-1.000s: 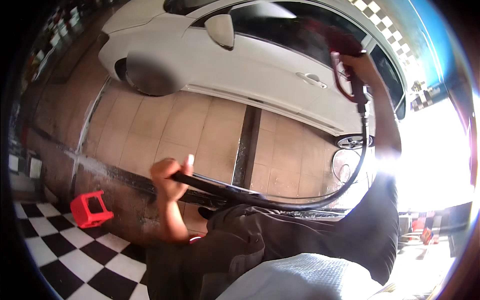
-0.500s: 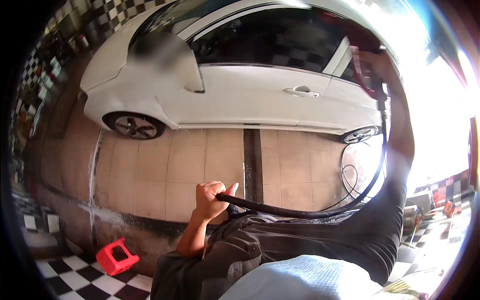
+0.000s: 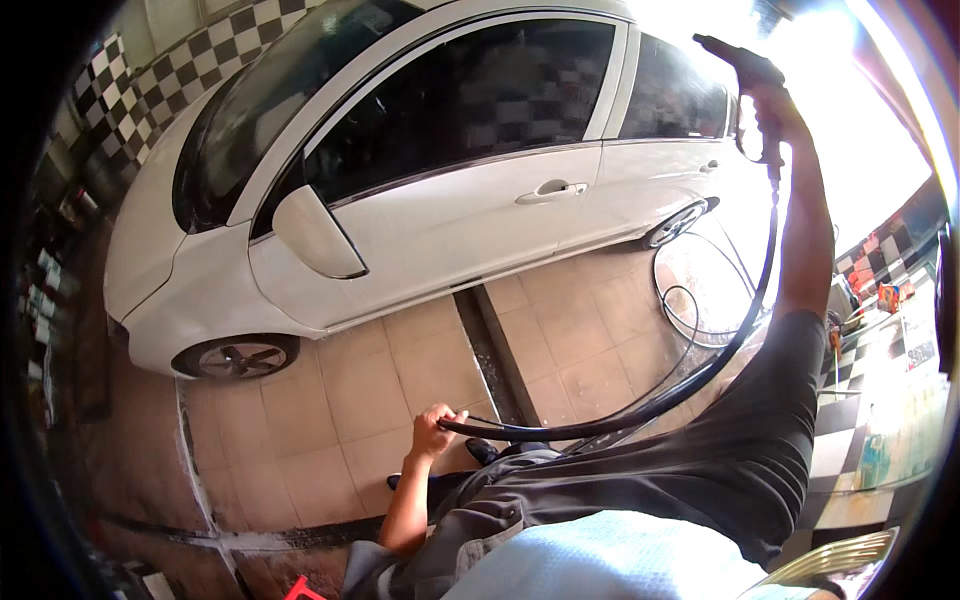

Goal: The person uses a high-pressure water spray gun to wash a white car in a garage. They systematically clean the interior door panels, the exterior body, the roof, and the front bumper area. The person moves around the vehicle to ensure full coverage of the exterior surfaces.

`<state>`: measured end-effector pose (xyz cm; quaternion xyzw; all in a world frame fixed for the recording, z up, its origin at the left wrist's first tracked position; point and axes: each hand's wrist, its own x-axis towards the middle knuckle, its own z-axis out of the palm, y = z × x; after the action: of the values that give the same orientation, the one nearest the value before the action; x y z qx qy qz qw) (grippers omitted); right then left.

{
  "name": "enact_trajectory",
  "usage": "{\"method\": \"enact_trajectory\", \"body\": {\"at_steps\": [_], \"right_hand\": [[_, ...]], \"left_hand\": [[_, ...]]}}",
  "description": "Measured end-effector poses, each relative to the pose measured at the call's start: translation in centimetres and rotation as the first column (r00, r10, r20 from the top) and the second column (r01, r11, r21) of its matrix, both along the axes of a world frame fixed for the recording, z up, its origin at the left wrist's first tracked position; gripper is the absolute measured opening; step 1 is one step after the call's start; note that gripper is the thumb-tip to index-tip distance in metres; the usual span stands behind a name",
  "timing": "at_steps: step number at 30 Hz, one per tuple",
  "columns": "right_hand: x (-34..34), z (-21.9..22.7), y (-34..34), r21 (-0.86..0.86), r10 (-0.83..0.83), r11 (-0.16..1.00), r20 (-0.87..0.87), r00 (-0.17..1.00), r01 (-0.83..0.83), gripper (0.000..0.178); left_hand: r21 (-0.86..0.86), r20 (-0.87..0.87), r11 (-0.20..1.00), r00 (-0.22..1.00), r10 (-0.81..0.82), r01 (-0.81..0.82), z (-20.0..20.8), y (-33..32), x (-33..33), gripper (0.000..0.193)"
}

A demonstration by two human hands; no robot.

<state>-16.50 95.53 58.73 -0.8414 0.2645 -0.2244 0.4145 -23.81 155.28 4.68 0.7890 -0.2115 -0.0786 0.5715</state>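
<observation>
My right hand (image 3: pixel 781 118), raised at the upper right, is wrapped round the grip of a dark spray gun (image 3: pixel 748 66). The gun's nozzle points left, level with the car's rear roof. From the bottom of its grip a black hose (image 3: pixel 764 270) hangs and curves down across my body. My left hand (image 3: pixel 432 433), low and near my waist, is closed round that same hose. Beyond both hands stands a white car (image 3: pixel 430 220), side on, with its windows shut. Its wing mirror (image 3: pixel 318 232) sticks out toward me.
Thinner hose loops (image 3: pixel 688 305) lie on the tiled floor (image 3: pixel 375 385) by the rear wheel (image 3: pixel 676 224). A dark channel (image 3: pixel 500 350) crosses the tiles. A red plastic thing (image 3: pixel 303 590) shows at the lower edge. Chequered wall (image 3: pixel 220 45) stands behind the car; bright glare fills the upper right.
The view has turned, so the car now slants and the red plastic thing has slid to the lower edge. The spray gun has risen from before the rear window. Both hands keep their hold.
</observation>
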Motion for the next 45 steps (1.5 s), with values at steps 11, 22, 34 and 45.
{"method": "enact_trajectory", "body": {"at_steps": [11,22,34,45], "right_hand": [[10.3,-4.2,13.6,0.156,0.139,0.973,0.199,0.970,-0.172,0.028],[23.5,-16.6,69.4,0.525,0.800,0.428,0.159,0.579,-0.736,0.013],[25.8,-3.6,43.2,-0.061,0.174,0.984,0.142,0.975,-0.166,0.019],[21.0,1.6,37.3,-0.259,0.096,0.961,-0.023,0.995,-0.099,0.021]], "left_hand": [[-0.068,-0.114,0.593,0.596,0.795,-0.803,-1.9,30.5,6.0,0.046],[-0.487,0.331,0.077,-0.103,0.938,-0.870,24.6,68.2,-2.1,0.047],[-0.019,0.562,0.277,0.219,0.798,-0.961,13.1,54.5,1.2,0.049],[-0.078,0.577,0.806,0.633,0.516,-0.587,15.3,43.2,9.1,0.048]]}}
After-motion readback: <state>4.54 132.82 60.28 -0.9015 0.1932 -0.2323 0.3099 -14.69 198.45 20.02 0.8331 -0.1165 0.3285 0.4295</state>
